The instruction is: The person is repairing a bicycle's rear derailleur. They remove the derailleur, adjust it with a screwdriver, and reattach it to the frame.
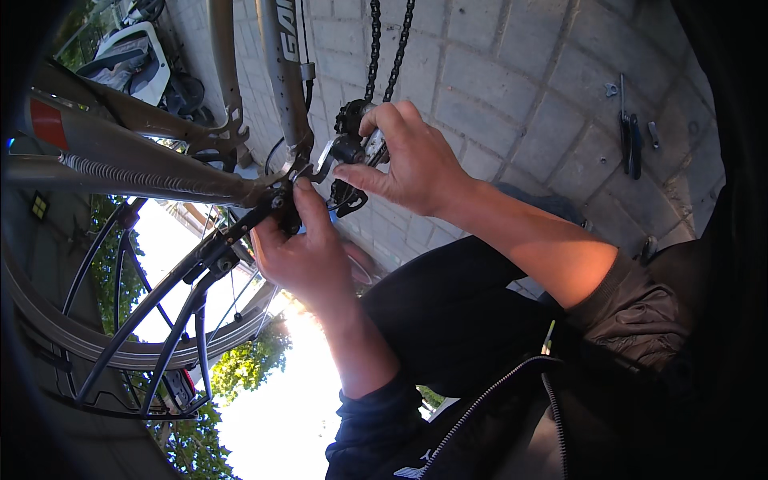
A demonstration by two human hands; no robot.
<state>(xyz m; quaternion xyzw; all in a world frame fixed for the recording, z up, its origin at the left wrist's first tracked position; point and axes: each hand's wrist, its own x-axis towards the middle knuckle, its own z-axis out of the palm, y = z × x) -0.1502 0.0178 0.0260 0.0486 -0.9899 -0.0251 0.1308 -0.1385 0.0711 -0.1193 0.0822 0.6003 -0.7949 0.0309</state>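
A bicycle frame with grey tubes fills the upper left. At its rear dropout, a black and silver rear derailleur hangs with the chain running up from it. My right hand is closed around the derailleur body, thumb below and fingers above. Just beside it, my left hand presses its thumb on the dropout, where the derailleur meets the frame. Its other fingers curl behind the frame and are partly hidden; whether they hold a small part cannot be seen.
Pliers with dark handles lie on the paving at the right, near small metal pieces. A wheel and a black rack stand at the lower left. A white vehicle with wheels is farther off.
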